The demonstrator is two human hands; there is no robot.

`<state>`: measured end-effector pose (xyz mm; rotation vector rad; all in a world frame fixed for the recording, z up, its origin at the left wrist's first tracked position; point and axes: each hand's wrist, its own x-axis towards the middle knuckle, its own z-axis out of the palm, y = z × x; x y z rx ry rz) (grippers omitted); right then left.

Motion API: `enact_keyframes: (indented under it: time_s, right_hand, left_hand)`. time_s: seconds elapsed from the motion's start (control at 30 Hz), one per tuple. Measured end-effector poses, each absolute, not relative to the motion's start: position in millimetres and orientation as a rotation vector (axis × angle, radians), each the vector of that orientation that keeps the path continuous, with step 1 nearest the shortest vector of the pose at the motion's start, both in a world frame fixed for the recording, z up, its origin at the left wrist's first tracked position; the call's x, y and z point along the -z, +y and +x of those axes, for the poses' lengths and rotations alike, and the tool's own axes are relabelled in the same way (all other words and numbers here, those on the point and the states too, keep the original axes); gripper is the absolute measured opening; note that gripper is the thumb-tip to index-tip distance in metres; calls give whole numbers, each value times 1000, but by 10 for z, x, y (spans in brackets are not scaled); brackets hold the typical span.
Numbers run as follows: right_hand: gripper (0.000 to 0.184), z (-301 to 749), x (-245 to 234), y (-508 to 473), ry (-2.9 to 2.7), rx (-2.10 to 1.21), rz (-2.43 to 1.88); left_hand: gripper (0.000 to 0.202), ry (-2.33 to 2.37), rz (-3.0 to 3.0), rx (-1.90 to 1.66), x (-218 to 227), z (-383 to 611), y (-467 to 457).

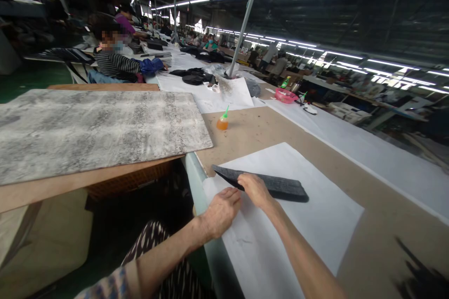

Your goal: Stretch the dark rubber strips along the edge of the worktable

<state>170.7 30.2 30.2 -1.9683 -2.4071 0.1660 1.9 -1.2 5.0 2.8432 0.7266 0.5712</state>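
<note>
A dark grey folded fabric piece (280,186), long and narrow, lies on a white paper sheet (315,215) at the table's near edge. Its left end gapes slightly, the upper layer raised. My right hand (255,189) grips its near edge left of the middle, fingers curled over it. Just to the left, my left hand (222,211) is closed with bent fingers, close to the fabric's near edge. Its fingertips are partly hidden, so I cannot make out what is in them. Beyond the fabric stands a small bottle (222,123) of orange liquid with a green nozzle.
A mottled grey-white board (101,131) covers the side table to my left. Across the table are dark fabric pieces (194,76), a pink basket (286,96) and a slanting metal pole (246,18). A person in a striped top (114,66) sits at the far left.
</note>
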Motion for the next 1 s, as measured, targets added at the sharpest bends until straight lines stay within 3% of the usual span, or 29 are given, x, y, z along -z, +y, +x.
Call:
enact_keyframes:
  time_s: [0.1, 0.33, 0.53, 0.63, 0.8, 1.0]
  right_hand:
    - [22, 1683, -307, 289, -2394, -226, -1965]
    - [27, 1718, -273, 303, -2348, -277, -1928]
    - [28, 1723, -333, 237, -2244, -227, -1798]
    - [28, 1631, -360, 141, -2290, -134, -1703]
    - [18, 1377, -287, 107, -2344, 200, -1951]
    - [19, 1513, -191, 329, -1726, -279, -2072]
  left_hand:
    - [35, 737, 2937, -549, -74, 128, 49]
    - [24, 1153, 2856, -433, 6, 154, 127]
    - [24, 1200, 2786, -521, 130, 148, 119]
    - [24, 1202, 2780, -578, 163, 149, 122]
    - [24, 1194, 2761, -607, 198, 140, 136]
    - [34, 1206, 2788, -494, 266, 131, 152]
